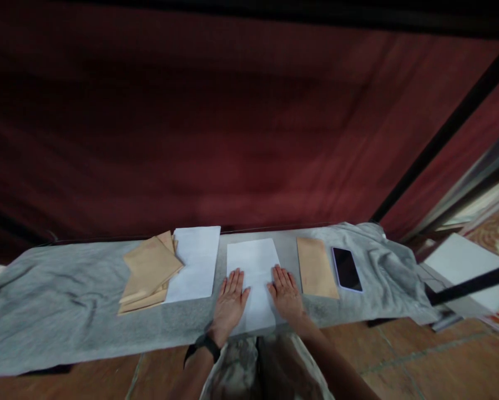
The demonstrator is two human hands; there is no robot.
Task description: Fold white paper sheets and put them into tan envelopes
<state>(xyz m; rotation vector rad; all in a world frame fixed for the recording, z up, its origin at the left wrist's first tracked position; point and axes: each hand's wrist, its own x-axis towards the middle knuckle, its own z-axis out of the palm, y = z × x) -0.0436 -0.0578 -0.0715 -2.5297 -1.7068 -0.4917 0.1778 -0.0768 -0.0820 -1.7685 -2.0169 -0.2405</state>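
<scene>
A white sheet of paper [253,255] lies flat on the grey cloth in front of me. My left hand [231,300] rests palm down on its left edge, fingers stretched out. On the right edge of the same sheet lies my right hand [286,291], also flat and open. Just right of that hand is a single brown envelope [317,268]. To the left of my left hand is a stack of white paper [195,261], partly overlapped by several brown envelopes [151,266] in a loose, fanned pile.
A phone [347,269] with a dark screen lies right of the single envelope. Grey cloth [66,311] covers the long, narrow surface, wrinkled at both ends. Behind it hangs a dark red fabric [232,139], with a black bar [444,133] slanting at the right. Below are brown floor tiles [440,361].
</scene>
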